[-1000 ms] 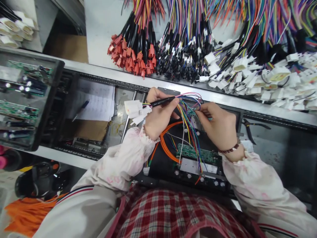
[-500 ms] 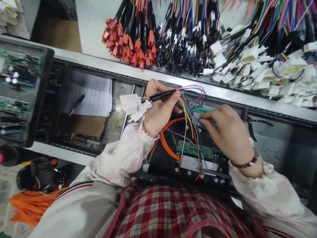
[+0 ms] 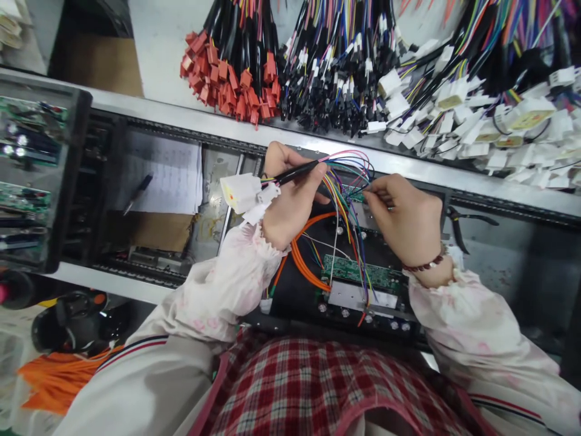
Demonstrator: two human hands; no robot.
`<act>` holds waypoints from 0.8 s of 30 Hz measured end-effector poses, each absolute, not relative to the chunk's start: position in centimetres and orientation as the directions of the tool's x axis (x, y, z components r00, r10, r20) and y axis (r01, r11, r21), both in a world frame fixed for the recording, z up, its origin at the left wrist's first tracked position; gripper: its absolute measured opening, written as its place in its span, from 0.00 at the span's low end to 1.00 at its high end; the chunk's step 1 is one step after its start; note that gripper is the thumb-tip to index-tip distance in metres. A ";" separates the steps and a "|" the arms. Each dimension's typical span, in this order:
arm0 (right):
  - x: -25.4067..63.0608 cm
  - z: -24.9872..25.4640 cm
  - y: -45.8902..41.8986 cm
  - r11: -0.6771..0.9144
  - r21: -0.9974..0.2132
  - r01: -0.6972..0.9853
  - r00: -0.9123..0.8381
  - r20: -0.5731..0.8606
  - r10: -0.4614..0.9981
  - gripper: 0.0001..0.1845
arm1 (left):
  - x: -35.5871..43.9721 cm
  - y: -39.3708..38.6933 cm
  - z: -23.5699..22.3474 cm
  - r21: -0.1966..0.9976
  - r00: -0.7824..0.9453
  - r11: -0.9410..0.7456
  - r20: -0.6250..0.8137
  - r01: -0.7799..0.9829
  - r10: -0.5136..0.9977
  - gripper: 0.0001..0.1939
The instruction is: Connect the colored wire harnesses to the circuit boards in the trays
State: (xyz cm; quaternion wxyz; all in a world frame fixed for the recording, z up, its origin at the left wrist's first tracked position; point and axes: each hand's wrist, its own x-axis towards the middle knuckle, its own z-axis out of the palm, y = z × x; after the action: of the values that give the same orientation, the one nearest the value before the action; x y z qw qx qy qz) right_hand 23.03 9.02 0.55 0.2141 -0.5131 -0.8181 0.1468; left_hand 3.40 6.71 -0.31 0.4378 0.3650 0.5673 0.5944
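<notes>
My left hand (image 3: 288,197) is closed around a black-sleeved wire harness (image 3: 297,174); its white plug connectors (image 3: 242,192) stick out to the left. From the sleeve, thin coloured wires (image 3: 347,181) fan out to the right and down. My right hand (image 3: 403,218) pinches the wire ends at a small green circuit board (image 3: 356,197). Below the hands lies a black tray (image 3: 295,293) with a longer green circuit board (image 3: 358,275), a metal plate (image 3: 351,297) and looped orange cables (image 3: 306,266).
Bundles hang over the back shelf: red plugs (image 3: 229,75), black plugs (image 3: 331,91), white plugs (image 3: 476,130). A sheet of paper with a pen (image 3: 166,172) lies left. A black bin of circuit boards (image 3: 31,175) stands far left. Pliers (image 3: 467,221) rest right. Orange cables (image 3: 49,378) lie bottom left.
My right hand has moved up and left from the board's metal edge, and now pinches at the wire ends by the small green board. My left hand keeps its grip.
</notes>
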 end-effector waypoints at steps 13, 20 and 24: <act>22.9 0.4 8.6 0.424 -0.432 0.796 -0.357 0.231 0.905 0.04 | 3.9 6.7 0.1 0.990 -0.364 0.028 -0.077 -0.138 0.928 0.18; 23.1 0.9 8.2 0.466 -0.428 0.774 -0.384 0.267 0.884 0.07 | 3.9 6.5 1.1 0.988 -0.333 0.027 -0.077 -0.155 0.940 0.13; 23.1 0.8 8.1 0.450 -0.393 0.802 -0.386 0.234 0.892 0.07 | 4.0 6.5 1.4 0.985 -0.349 0.038 -0.096 -0.170 0.932 0.13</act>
State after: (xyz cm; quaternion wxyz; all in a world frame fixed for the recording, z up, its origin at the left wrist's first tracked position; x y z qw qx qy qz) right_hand 23.08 8.11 0.82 0.2089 -0.5133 -0.8254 0.1080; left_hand 4.01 6.49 1.37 0.4566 0.3422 0.5572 0.6033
